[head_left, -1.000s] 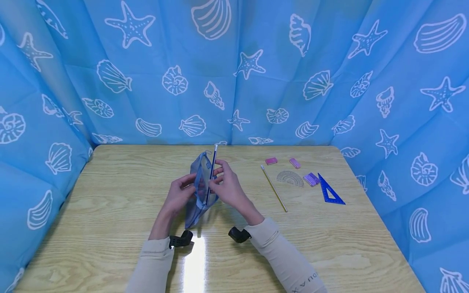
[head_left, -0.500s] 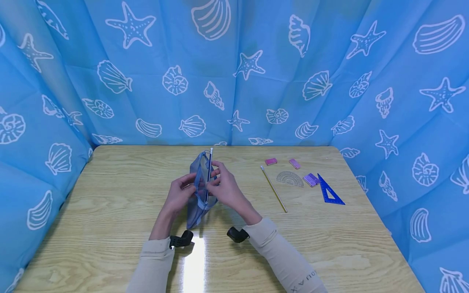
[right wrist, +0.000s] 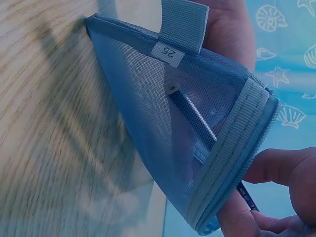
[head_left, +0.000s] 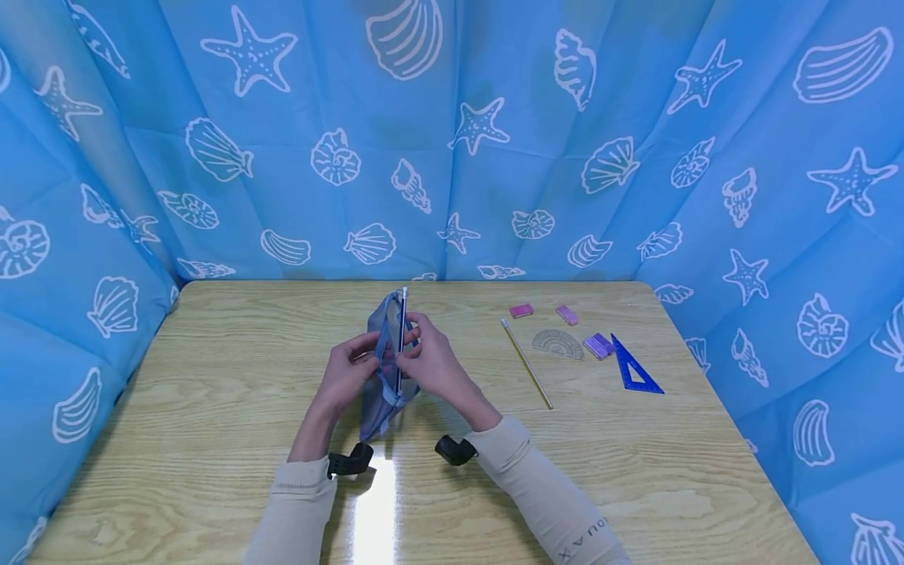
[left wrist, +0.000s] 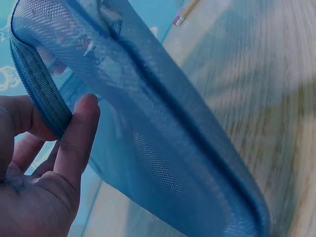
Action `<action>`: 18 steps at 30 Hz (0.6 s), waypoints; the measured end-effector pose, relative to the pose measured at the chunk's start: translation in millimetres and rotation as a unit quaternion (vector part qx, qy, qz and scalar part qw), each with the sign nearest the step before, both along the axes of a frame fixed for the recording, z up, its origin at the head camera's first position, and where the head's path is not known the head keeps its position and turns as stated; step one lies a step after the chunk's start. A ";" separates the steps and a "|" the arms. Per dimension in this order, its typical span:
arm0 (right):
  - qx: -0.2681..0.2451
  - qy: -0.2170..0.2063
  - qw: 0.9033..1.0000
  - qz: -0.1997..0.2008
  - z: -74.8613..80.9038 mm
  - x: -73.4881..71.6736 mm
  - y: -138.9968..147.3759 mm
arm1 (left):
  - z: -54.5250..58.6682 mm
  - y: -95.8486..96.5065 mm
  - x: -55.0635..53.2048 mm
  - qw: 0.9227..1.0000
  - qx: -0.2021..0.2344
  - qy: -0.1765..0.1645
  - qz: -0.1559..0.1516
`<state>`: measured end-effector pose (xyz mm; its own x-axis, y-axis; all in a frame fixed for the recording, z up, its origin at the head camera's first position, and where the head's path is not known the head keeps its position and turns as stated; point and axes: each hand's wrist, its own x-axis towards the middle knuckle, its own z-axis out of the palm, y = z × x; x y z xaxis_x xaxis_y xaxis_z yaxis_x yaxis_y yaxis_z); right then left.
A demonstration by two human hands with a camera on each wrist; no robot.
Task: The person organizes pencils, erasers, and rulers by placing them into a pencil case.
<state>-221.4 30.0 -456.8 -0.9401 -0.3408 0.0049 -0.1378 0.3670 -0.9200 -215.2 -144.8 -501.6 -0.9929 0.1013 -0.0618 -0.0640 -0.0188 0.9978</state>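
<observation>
A blue mesh zipper pouch (head_left: 373, 412) is held up over the table with its mouth spread. My left hand (head_left: 346, 375) pinches its zippered edge between thumb and fingers; the left wrist view shows this grip on the zipper tape (left wrist: 53, 101). In my right hand (head_left: 436, 359) is a dark pencil (head_left: 402, 322) with a pale end pointing up. The pencil's lower part is inside the pouch, showing through the mesh (right wrist: 143, 94) in the right wrist view. Some right fingers are hidden behind the pouch edge.
On the table's right lie a yellow pencil (head_left: 526, 363), a clear protractor (head_left: 558, 344), a blue set square (head_left: 636, 369), a purple block (head_left: 599, 346) and two pink erasers, one (head_left: 522, 311) left of the other (head_left: 567, 315). A blue shell-print curtain (head_left: 424, 102) surrounds the table.
The dark pencil has tilted to more upright and sunk slightly lower in the pouch, its top shifting left. My right hand has moved slightly left with it. My left hand stays almost still.
</observation>
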 end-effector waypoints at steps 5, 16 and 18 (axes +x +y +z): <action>0.003 -0.008 1.000 0.004 2.7 0.2 -0.8 | 0.9 1.2 0.0 1.000 -0.005 0.008 0.003; 0.038 0.005 0.999 0.000 0.2 -1.6 -3.4 | 4.1 4.9 0.4 0.999 -0.024 0.015 0.016; 0.044 0.006 0.999 0.001 0.4 -1.5 -3.8 | 5.2 5.5 0.6 0.999 -0.024 0.014 0.019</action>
